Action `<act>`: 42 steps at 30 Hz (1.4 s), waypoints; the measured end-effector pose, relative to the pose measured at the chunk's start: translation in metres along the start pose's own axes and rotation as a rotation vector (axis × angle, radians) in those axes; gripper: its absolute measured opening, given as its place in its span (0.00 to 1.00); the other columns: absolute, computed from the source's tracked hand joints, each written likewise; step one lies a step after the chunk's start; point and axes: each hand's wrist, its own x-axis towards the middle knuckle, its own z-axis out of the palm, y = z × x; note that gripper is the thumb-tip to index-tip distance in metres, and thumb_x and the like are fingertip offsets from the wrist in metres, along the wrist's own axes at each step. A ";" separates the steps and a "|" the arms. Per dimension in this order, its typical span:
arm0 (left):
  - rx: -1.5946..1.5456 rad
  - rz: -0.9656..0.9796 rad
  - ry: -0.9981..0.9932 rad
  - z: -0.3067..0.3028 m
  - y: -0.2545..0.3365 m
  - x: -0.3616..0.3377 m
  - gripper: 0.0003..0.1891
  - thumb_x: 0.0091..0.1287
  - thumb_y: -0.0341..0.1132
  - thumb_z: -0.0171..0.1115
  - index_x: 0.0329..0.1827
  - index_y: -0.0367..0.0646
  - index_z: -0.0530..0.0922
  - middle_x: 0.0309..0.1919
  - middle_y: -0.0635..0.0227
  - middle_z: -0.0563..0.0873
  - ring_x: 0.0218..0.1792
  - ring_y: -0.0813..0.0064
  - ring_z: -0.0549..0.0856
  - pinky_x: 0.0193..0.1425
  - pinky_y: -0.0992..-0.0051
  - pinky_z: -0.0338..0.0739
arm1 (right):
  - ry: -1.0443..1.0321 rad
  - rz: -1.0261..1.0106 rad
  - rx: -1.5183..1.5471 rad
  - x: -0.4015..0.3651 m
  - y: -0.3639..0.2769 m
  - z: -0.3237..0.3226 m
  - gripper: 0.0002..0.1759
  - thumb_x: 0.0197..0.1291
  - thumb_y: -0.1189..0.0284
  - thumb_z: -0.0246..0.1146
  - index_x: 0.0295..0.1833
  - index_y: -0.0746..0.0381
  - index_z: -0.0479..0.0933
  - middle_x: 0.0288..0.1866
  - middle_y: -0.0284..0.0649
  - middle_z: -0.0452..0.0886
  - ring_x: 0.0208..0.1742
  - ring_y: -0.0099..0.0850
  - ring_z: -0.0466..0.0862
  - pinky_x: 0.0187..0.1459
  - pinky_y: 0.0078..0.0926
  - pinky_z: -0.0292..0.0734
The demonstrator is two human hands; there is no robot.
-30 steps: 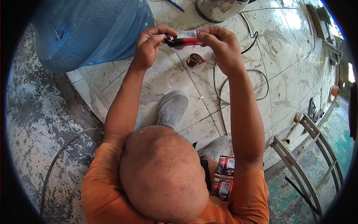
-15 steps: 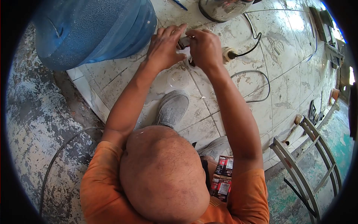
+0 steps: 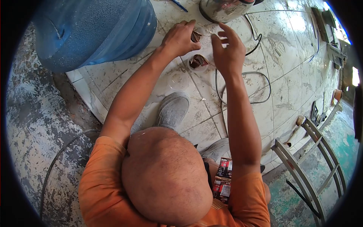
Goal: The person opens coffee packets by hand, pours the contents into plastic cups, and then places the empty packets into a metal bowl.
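My left hand (image 3: 180,38) is curled round the near side of a small clear plastic cup with a torn dark brown sachet (image 3: 196,36) in it; part of the cup is hidden by the fingers. My right hand (image 3: 230,49) hangs just to the right, fingers apart, with nothing visible in it. Between and below the hands, another clear cup (image 3: 197,62) holds a brown sachet wrapper. Nearer my shoe stands a third clear plastic cup (image 3: 177,80), see-through. Strips of red and brown sachets (image 3: 224,178) lie on my lap.
A large blue water jug (image 3: 98,30) stands at the left. An electric kettle (image 3: 223,9) is at the top, near a blue pen (image 3: 179,5). Black and grey cables (image 3: 270,85) loop over the tiles at right. A metal frame (image 3: 302,166) leans at lower right.
The hands were close together over a dark sachet and have parted. My right hand moved right and opened. The lower cup with its wrapper has come into clear view.
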 end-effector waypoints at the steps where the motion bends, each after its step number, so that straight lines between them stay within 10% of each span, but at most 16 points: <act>1: -0.017 -0.002 -0.007 0.002 0.001 0.001 0.47 0.53 0.45 0.80 0.76 0.32 0.71 0.63 0.40 0.83 0.65 0.44 0.82 0.71 0.58 0.77 | -0.001 -0.001 -0.001 -0.006 0.001 -0.005 0.24 0.61 0.69 0.72 0.63 0.62 0.83 0.48 0.48 0.89 0.44 0.40 0.89 0.48 0.35 0.84; 8: -0.046 -0.016 0.115 -0.010 -0.007 -0.021 0.54 0.54 0.50 0.81 0.82 0.36 0.64 0.76 0.42 0.73 0.77 0.45 0.72 0.81 0.58 0.68 | -0.051 0.132 0.109 -0.067 0.020 -0.023 0.28 0.61 0.73 0.69 0.68 0.63 0.78 0.52 0.49 0.86 0.46 0.40 0.87 0.51 0.37 0.82; 15: 0.053 -0.036 0.052 -0.046 -0.016 -0.061 0.53 0.53 0.47 0.81 0.82 0.37 0.64 0.76 0.46 0.73 0.76 0.44 0.70 0.81 0.56 0.66 | -0.338 0.261 0.101 -0.101 0.021 -0.001 0.62 0.50 0.67 0.80 0.85 0.65 0.51 0.71 0.60 0.69 0.71 0.55 0.74 0.71 0.45 0.73; 27: 0.285 -0.241 -0.185 -0.042 -0.010 -0.090 0.41 0.53 0.38 0.76 0.74 0.46 0.74 0.62 0.52 0.80 0.64 0.45 0.78 0.72 0.54 0.74 | -0.127 0.193 0.060 -0.089 0.033 0.038 0.45 0.48 0.65 0.83 0.71 0.64 0.72 0.58 0.53 0.83 0.56 0.46 0.86 0.61 0.41 0.80; 42: 0.157 -0.101 0.128 -0.012 -0.015 -0.041 0.40 0.58 0.37 0.75 0.77 0.46 0.72 0.66 0.50 0.80 0.67 0.44 0.78 0.75 0.55 0.73 | -0.105 0.395 0.149 -0.106 0.031 0.029 0.56 0.54 0.63 0.81 0.83 0.65 0.57 0.60 0.56 0.82 0.50 0.47 0.88 0.51 0.42 0.84</act>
